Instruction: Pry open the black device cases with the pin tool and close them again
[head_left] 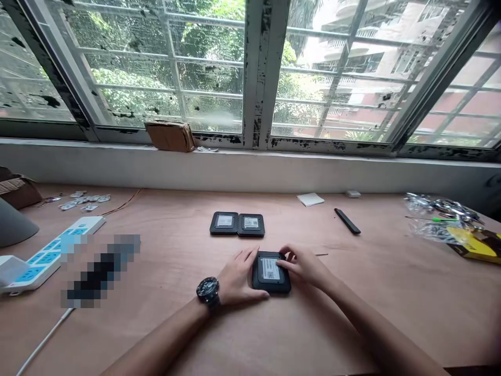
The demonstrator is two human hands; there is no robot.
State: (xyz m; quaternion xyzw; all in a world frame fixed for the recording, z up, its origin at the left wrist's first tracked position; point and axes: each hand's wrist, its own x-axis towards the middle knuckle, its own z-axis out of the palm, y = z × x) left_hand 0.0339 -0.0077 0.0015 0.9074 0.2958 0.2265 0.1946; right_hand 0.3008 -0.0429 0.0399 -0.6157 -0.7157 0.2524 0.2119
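On the tabletop between my hands lies a flat black square box [263, 282] with rounded corners, a white printed label [270, 268] facing up. My left hand [238, 277] grips its left side, thumb along the near edge and fingers at the far left corner. At the upper right corner, my right hand [301, 265] holds the box with curled fingers, its thumb resting over the label's right edge. Just beyond, two similar labelled black boxes sit side by side, one on the left [224, 230] and one on the right [251, 232]. A black watch [207, 290] is on my left wrist.
A white power strip [84, 225] and a blurred-out dark object [97, 274] lie to the left. Rightward are a black utility knife [347, 221], white paper [310, 199], plastic bags [438, 230] and a yellow box [477, 245]. A wall and windowsill [235, 154] bound the back.
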